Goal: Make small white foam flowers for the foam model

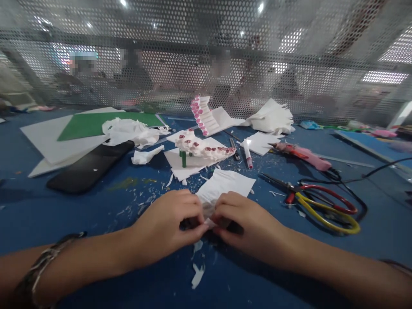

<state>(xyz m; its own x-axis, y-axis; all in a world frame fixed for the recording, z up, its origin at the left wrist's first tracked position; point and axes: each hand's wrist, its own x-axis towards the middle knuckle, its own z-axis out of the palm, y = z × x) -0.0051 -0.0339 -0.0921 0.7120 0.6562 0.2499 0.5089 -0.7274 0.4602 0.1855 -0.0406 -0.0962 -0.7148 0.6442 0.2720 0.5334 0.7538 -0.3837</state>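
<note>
A torn white scrap [197, 275] lies on the blue counter [144, 287], nearer than the left hand [178, 219] and the right hand [244, 223]; both pinch the near end of a thin white sheet [227, 185] between thumbs and fingers, fingertips close together; the sheet spreads away just beyond them; the step in hand looks like folding or rolling that end, though the fingers hide which; the next move seems to call for a light, even pinch from both sides, lest it tear; scissors [303, 202] lie to the right of the right hand; straight ahead, farther off, stands a white piece with dark red dots [206, 149].
</note>
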